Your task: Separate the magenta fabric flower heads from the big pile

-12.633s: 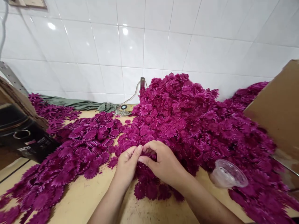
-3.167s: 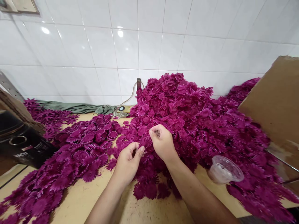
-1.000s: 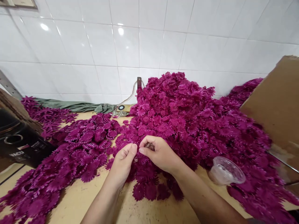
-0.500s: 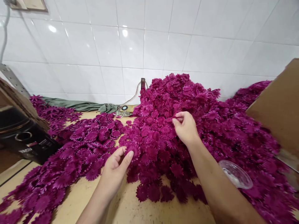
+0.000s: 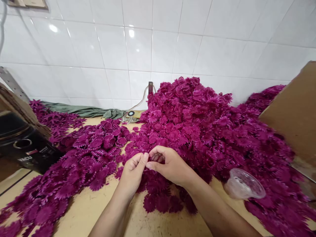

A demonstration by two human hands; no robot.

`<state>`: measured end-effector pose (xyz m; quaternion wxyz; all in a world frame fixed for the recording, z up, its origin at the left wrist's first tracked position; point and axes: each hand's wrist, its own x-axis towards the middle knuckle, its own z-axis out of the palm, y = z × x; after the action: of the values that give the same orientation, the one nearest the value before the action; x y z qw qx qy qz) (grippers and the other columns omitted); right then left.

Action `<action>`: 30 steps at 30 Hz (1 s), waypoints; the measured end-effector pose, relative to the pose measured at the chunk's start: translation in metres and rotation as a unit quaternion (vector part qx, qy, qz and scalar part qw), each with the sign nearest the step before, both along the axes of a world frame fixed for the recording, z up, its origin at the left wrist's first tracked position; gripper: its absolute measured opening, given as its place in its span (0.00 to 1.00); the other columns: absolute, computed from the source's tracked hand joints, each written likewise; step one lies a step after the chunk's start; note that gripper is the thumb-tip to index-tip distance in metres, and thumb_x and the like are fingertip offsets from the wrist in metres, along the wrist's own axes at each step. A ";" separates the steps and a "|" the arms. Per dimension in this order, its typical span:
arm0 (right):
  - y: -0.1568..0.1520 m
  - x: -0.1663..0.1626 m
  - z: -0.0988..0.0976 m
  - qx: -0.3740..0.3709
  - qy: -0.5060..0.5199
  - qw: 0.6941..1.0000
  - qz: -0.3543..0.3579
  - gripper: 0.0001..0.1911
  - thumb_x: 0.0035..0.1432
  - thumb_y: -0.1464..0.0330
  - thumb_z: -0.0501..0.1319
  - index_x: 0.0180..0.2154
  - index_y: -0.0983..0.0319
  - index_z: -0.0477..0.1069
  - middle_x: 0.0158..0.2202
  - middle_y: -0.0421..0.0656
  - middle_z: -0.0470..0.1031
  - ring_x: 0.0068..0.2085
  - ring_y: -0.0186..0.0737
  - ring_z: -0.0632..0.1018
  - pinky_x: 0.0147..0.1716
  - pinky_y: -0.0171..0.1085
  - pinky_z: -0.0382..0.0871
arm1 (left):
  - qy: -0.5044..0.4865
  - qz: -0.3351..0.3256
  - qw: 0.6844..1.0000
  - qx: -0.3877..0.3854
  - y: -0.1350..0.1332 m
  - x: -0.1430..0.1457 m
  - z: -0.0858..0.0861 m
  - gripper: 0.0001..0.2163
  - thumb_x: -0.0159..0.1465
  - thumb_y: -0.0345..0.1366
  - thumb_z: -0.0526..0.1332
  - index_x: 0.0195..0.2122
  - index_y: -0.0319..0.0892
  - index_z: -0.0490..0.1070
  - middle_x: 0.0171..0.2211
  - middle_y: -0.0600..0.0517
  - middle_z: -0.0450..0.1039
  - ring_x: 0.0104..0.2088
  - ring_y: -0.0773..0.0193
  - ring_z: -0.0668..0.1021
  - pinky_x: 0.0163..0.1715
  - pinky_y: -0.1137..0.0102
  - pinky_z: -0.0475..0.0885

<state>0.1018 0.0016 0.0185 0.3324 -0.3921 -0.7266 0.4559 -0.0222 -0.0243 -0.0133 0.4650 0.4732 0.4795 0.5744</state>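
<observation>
A tall heap of magenta fabric flower petals fills the middle and right of the wooden table. My left hand and my right hand meet at the heap's near edge, thumbs and fingertips pinched together on petal pieces. Most of what they hold is hidden by the fingers. A flatter spread of stacked petals lies just left of my left hand. A few loose petals sit on the table below my hands.
A clear plastic cup lies tipped on the petals at the right. A cardboard flap rises at the far right. A black box stands at the left. Green cloth and a cable run along the white tiled wall.
Half a second ago my right hand was up on the heap pinching a petal; it has come back down to meet my left hand, which moved slightly right.
</observation>
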 end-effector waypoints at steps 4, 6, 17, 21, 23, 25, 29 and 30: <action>-0.003 -0.002 -0.001 0.117 -0.040 0.991 -0.046 0.04 0.47 0.76 0.57 0.25 0.62 0.67 0.25 0.38 0.69 0.28 0.32 0.69 0.31 0.33 0.63 | 0.010 0.006 1.000 0.000 -0.003 0.003 0.002 0.20 0.49 0.53 0.58 0.17 0.41 0.59 0.17 0.59 0.55 0.21 0.71 0.59 0.23 0.75 0.59; -0.003 -0.003 -0.001 0.210 -0.077 0.971 -0.087 0.07 0.49 0.77 0.54 0.23 0.62 0.65 0.25 0.39 0.69 0.29 0.34 0.69 0.30 0.34 0.62 | 0.032 0.013 0.999 0.001 -0.005 0.003 0.003 0.19 0.50 0.52 0.58 0.17 0.42 0.56 0.17 0.61 0.51 0.19 0.72 0.56 0.20 0.76 0.56; 0.025 -0.008 0.006 0.347 -0.071 0.892 -0.279 0.06 0.50 0.73 0.50 0.24 0.60 0.60 0.25 0.43 0.67 0.28 0.39 0.68 0.31 0.37 0.62 | 0.106 0.034 0.992 0.057 -0.011 0.007 0.011 0.13 0.55 0.43 0.55 0.19 0.43 0.54 0.18 0.60 0.50 0.20 0.71 0.57 0.21 0.75 0.58; 0.053 0.015 0.014 0.327 -0.045 0.855 -0.399 0.06 0.49 0.74 0.49 0.23 0.59 0.58 0.25 0.43 0.66 0.29 0.41 0.68 0.32 0.40 0.63 | 0.105 0.057 0.990 0.068 -0.024 0.000 0.012 0.12 0.53 0.43 0.57 0.19 0.43 0.57 0.19 0.58 0.54 0.22 0.69 0.61 0.22 0.75 0.61; 0.068 0.035 0.020 0.290 -0.031 0.826 -0.482 0.04 0.47 0.74 0.51 0.23 0.59 0.57 0.23 0.42 0.65 0.27 0.40 0.67 0.32 0.41 0.63 | 0.108 0.063 0.990 0.059 -0.032 -0.009 0.009 0.11 0.52 0.43 0.58 0.20 0.42 0.60 0.20 0.57 0.58 0.23 0.68 0.64 0.24 0.74 0.62; 0.074 0.049 0.024 0.301 -0.030 0.833 -0.462 0.03 0.46 0.73 0.53 0.26 0.60 0.60 0.26 0.42 0.66 0.28 0.40 0.68 0.33 0.42 0.64 | 0.102 0.055 0.993 0.039 -0.034 -0.018 0.006 0.11 0.51 0.43 0.59 0.22 0.42 0.63 0.21 0.56 0.61 0.25 0.67 0.66 0.26 0.73 0.64; 0.048 0.040 0.024 0.345 -0.055 0.882 -0.316 0.12 0.47 0.72 0.56 0.38 0.63 0.65 0.40 0.50 0.68 0.37 0.43 0.71 0.38 0.44 0.65 | 0.070 0.023 0.997 0.010 -0.020 -0.022 0.003 0.11 0.51 0.44 0.60 0.24 0.42 0.65 0.22 0.56 0.62 0.26 0.67 0.65 0.28 0.74 0.63; 0.036 0.032 0.023 0.352 -0.066 0.891 -0.279 0.11 0.49 0.71 0.56 0.38 0.63 0.66 0.41 0.50 0.68 0.40 0.43 0.70 0.40 0.44 0.65 | 0.066 0.018 0.998 0.006 -0.015 -0.019 0.002 0.11 0.50 0.44 0.60 0.22 0.42 0.63 0.20 0.57 0.59 0.24 0.68 0.64 0.26 0.75 0.62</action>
<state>0.1340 0.0376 0.0413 0.5133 -0.4651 -0.7205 0.0322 -0.0416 -0.0397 -0.0111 0.4188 0.5040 0.5142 0.5533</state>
